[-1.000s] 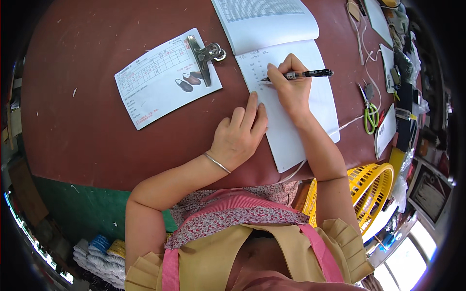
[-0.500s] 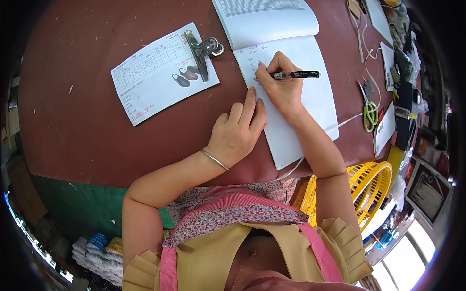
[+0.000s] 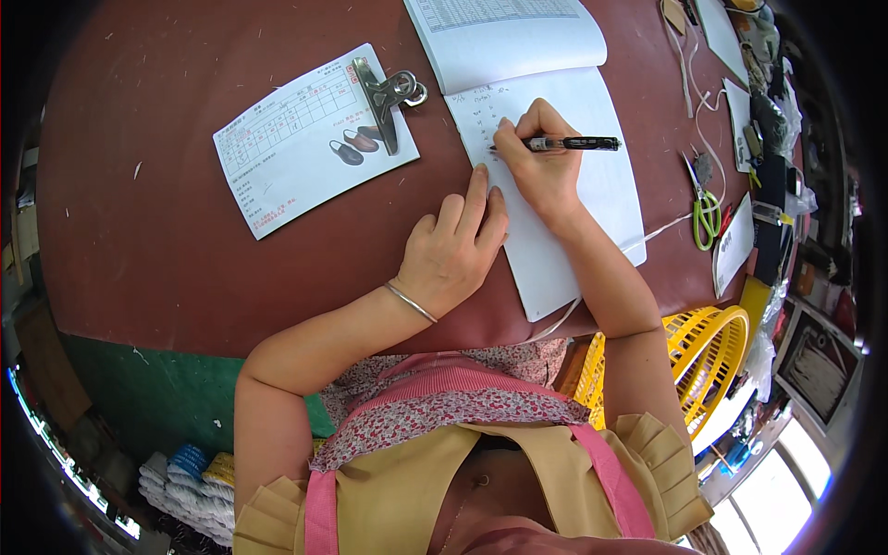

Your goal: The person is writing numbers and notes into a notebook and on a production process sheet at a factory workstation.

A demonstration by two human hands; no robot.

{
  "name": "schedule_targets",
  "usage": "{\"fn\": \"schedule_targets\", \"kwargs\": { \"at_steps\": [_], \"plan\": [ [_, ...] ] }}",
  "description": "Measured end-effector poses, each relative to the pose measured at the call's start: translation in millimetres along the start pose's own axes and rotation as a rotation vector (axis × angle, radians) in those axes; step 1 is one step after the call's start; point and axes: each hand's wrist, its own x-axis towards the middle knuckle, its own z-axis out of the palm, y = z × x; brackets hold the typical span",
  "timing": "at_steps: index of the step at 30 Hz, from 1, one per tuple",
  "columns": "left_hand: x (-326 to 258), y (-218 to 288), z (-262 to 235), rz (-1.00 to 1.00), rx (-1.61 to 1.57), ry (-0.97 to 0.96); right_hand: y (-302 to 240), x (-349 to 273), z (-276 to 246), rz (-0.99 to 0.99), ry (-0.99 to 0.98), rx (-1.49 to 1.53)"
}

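Note:
A black pen (image 3: 583,143) with a clear barrel is pinched in my right hand (image 3: 541,166), its tip at the white notebook page (image 3: 555,268). Handwritten marks run down the page near its left edge. My left hand (image 3: 453,245) lies with fingers stretched, fingertips at the notebook's left margin and the palm over the dark red table. Left of the notebook lies a printed sheet (image 3: 268,171) with a table and shoe pictures, held by a large metal bulldog clip (image 3: 384,102).
Green-handled scissors (image 3: 706,220) lie on the right of the table (image 3: 185,268), beside a white cord (image 3: 708,139) and loose papers. Below the table edge stands a yellow plastic basket (image 3: 708,347). Assorted items crowd the far right.
My right hand and the pen have shifted slightly to the right on the page. My left hand stays in place.

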Motion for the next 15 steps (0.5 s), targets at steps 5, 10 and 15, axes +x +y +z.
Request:
{"fn": "schedule_targets", "kwargs": {
  "at_steps": [5, 10, 15],
  "plan": [
    [0.4, -2.4, -0.1, -0.003, -0.017, 0.010, -0.2, -7.1, -6.6, -0.020, 0.005, -0.047],
    [-2.6, -4.8, -2.2, 0.013, 0.015, 0.007, -1.1, -7.6, -2.2, 0.020, -0.017, -0.012],
    [0.0, -2.1, -3.2, 0.010, 0.011, 0.001, -6.6, -8.5, -5.2, -0.014, 0.018, -0.020]
  ]
}}
